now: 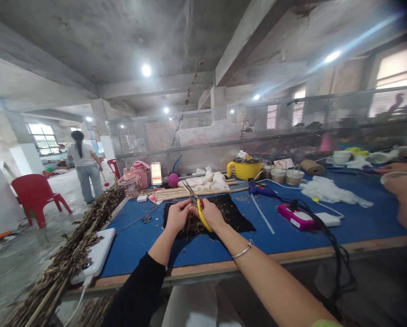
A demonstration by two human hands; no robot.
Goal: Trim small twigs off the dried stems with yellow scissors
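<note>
My right hand [210, 213] grips yellow-handled scissors [198, 205], their open blades pointing up and away to the left. My left hand [178, 214] is pinched closed right beside it, holding a small dark twig piece at the blades. Both hands hover over a black cloth [235, 213] strewn with dark twig bits, lying on the blue table [138, 240]. A silver bangle [242, 251] circles my right wrist.
A pile of dry twigs [70, 254] runs along the table's left edge beside a white device [99, 252]. Wooden sticks [189, 193], white rags [206, 180], a yellow pot [244, 169], a blue glue gun [261, 190], a pink box [293, 217] with black cables. Another person's hand [405, 200] at right. A person [84, 168] stands far left near red chairs [36, 195].
</note>
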